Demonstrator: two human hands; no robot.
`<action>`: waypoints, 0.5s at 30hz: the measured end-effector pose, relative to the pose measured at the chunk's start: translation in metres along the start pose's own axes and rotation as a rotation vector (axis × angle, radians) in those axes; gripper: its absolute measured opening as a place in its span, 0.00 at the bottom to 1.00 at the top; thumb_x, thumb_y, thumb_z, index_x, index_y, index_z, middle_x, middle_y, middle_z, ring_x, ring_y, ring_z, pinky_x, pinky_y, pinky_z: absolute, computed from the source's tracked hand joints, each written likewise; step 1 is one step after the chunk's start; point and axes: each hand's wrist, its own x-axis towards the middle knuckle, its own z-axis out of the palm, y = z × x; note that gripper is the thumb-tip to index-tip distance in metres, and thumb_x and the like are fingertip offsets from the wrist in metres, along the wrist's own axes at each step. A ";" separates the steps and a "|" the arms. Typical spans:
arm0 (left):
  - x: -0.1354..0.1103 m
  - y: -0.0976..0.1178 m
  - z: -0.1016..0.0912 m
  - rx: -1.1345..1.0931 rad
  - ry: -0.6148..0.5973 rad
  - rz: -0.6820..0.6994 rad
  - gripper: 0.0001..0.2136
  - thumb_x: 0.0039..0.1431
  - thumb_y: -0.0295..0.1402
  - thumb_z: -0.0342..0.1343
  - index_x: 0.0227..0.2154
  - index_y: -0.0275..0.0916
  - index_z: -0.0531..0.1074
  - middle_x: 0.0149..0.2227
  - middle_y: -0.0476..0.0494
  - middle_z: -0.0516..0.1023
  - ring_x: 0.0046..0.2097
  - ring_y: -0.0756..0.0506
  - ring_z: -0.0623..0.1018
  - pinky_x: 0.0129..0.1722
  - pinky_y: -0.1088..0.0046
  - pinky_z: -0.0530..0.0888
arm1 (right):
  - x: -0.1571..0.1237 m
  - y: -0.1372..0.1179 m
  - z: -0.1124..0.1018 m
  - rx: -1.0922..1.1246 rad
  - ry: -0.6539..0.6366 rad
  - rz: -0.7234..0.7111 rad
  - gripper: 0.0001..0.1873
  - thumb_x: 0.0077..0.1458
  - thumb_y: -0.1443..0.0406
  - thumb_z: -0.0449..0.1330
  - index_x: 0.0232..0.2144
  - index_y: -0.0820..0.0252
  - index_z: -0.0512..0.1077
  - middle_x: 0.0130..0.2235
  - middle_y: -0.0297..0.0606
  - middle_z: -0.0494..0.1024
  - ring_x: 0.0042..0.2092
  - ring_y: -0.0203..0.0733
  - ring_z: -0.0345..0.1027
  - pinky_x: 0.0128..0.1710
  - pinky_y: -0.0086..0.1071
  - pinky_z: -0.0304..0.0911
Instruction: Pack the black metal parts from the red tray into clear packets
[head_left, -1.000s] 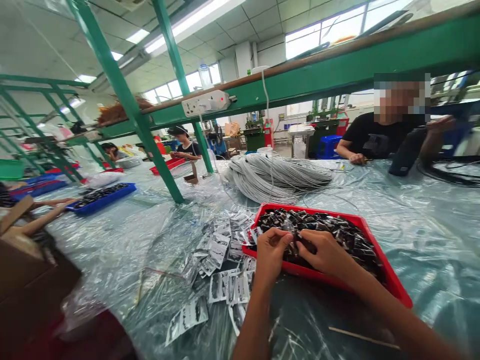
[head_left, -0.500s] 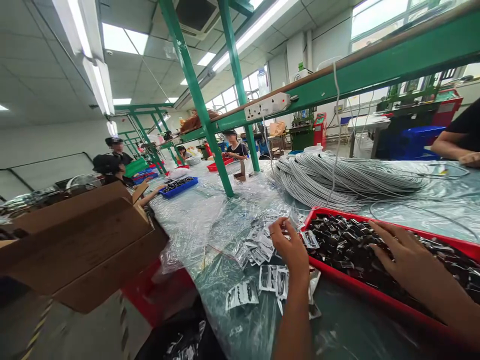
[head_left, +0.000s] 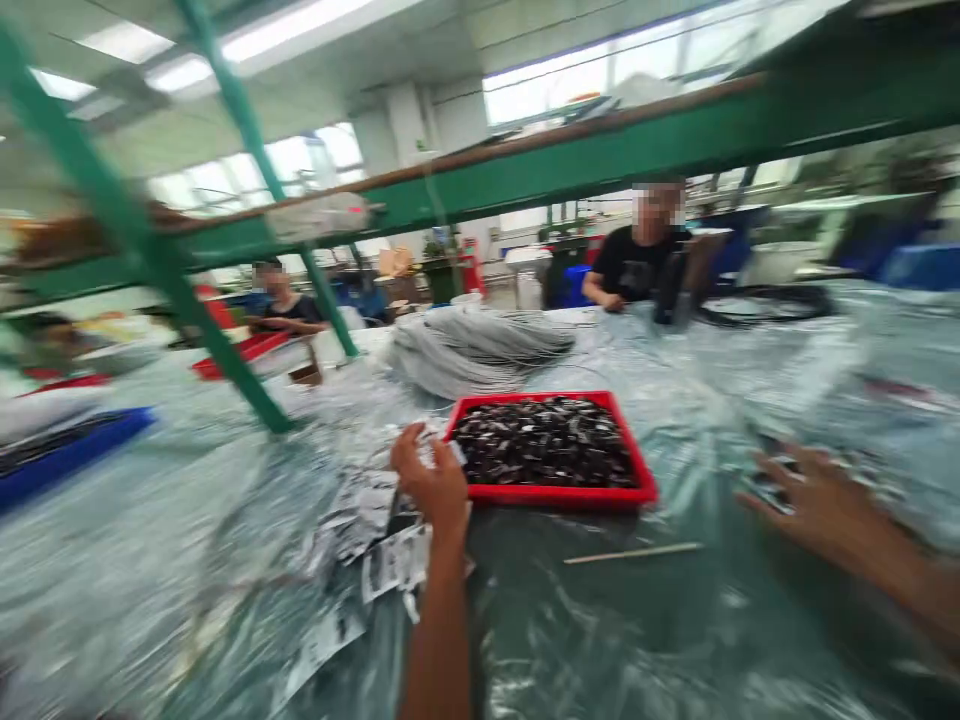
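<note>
My left hand [head_left: 433,485] is at the left corner of a red tray [head_left: 555,494], its fingers curled in toward the thumb. Whatever lies between them is blurred and too small to name. The tray is filled with small dark, shiny pieces [head_left: 544,440]. Beside and below this hand lie loose clear packets [head_left: 390,565] with dark contents. Off to the right, my right hand [head_left: 817,495] reaches low over the table with its fingers spread. Small silvery and dark things [head_left: 776,490] show under its fingertips, smeared by motion.
A thin pale stick [head_left: 634,553] lies in front of the tray. Behind it sits a coil of grey cable [head_left: 480,345]. A green post [head_left: 217,350] rises at left. A person [head_left: 637,265] sits across the table near a black coil [head_left: 765,303]. Plastic film covers the table.
The view has swung right, so the tray and cable appear further left. My right hand has left the tray and is over the table to its right. My left hand stays by the packets.
</note>
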 end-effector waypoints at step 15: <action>-0.101 0.056 -0.065 -0.232 -0.693 0.076 0.09 0.63 0.31 0.47 0.43 0.39 0.70 0.41 0.41 0.75 0.42 0.45 0.76 0.42 0.67 0.73 | -0.044 -0.095 -0.073 0.941 -0.311 0.029 0.22 0.57 0.52 0.56 0.51 0.52 0.74 0.48 0.46 0.79 0.45 0.54 0.76 0.43 0.45 0.74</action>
